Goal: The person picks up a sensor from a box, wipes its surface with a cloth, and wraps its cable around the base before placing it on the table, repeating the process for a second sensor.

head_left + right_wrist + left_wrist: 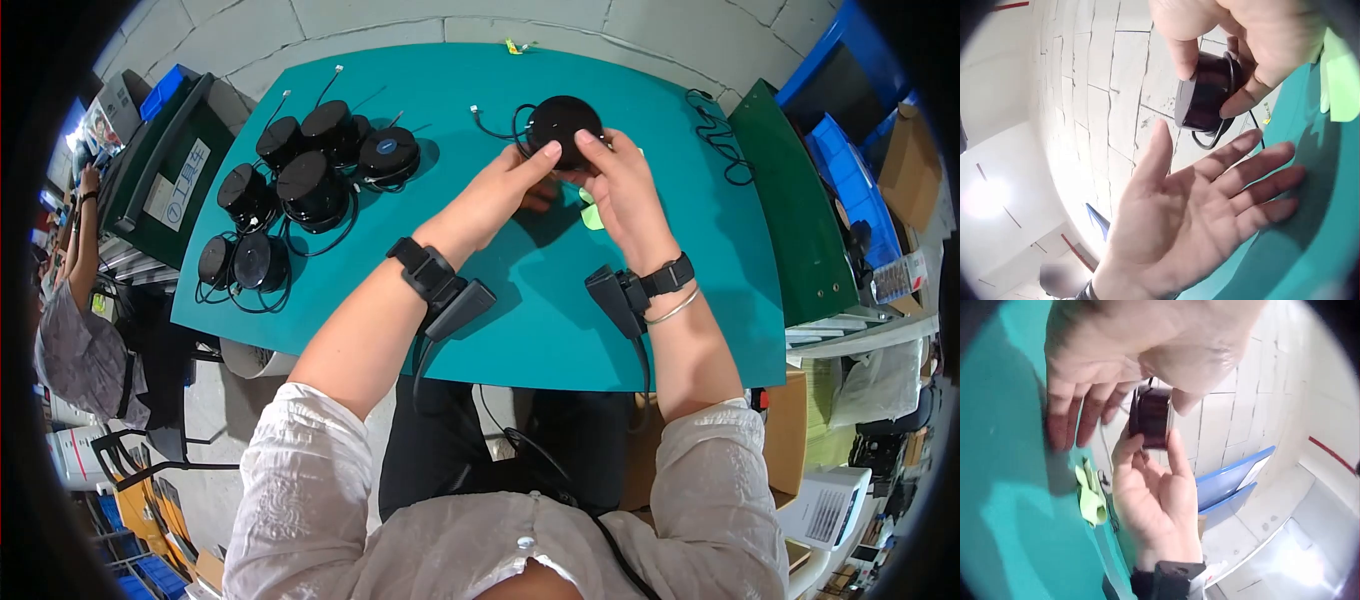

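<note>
A black, round, puck-like device with a glossy top and a thin cable is held above the table. My right hand grips it between thumb and fingers; the right wrist view shows the fingers curled round the device's side, its cable looping beside them. My left hand is right beside it, palm facing the device and fingers extended, as the right wrist view shows of the left hand. A white plug ends the cable. Beneath the hands lies a bright green crumpled piece.
Several similar black cylindrical devices with cables stand at the table's left. A black cable lies at the right, near a green case. A small yellow item sits at the back edge. Another person is at far left.
</note>
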The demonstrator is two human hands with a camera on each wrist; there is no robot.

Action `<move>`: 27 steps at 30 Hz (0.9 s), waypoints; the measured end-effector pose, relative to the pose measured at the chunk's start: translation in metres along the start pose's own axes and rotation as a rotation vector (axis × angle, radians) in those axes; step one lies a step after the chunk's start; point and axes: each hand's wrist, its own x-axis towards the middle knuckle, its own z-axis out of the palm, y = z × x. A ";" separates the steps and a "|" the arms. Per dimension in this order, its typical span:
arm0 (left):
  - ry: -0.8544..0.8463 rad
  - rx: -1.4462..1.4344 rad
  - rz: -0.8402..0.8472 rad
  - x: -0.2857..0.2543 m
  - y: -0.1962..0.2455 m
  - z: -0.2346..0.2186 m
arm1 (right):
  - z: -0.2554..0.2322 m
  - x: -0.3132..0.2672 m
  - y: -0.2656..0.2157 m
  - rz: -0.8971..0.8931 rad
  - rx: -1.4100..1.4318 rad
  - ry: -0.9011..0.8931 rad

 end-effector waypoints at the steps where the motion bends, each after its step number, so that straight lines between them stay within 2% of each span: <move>1: 0.003 -0.002 0.000 0.000 -0.001 -0.001 | 0.004 -0.002 0.001 0.014 -0.013 -0.044; 3: 0.008 -0.257 0.133 0.001 0.002 -0.001 | 0.005 -0.003 0.002 0.073 -0.061 -0.086; 5: -0.024 -0.310 0.135 0.004 0.003 -0.009 | 0.007 -0.007 0.002 0.139 -0.163 -0.094; 9: -0.056 -0.410 0.097 0.004 0.007 -0.013 | -0.010 0.005 0.009 0.148 -0.142 0.028; 11: -0.075 -0.410 0.066 0.003 0.008 -0.016 | -0.020 0.011 0.007 0.156 -0.110 0.006; 13: -0.203 -0.307 0.012 0.001 0.012 -0.017 | -0.022 0.011 0.004 0.163 -0.077 -0.014; 16: -0.236 -0.209 -0.010 -0.002 0.016 -0.016 | -0.022 0.009 -0.003 0.215 -0.021 -0.001; 17: -0.237 -0.208 -0.010 -0.003 0.016 -0.017 | -0.022 0.009 -0.004 0.210 -0.077 -0.062; 21: -0.178 -0.095 -0.035 -0.005 0.015 -0.020 | -0.010 0.001 -0.011 0.247 -0.188 -0.236; 23: -0.161 -0.082 -0.046 -0.005 0.014 -0.021 | -0.002 -0.004 -0.008 0.221 -0.232 -0.258; 27: -0.001 0.033 -0.095 -0.007 0.014 -0.015 | -0.002 -0.004 -0.001 0.172 -0.328 -0.314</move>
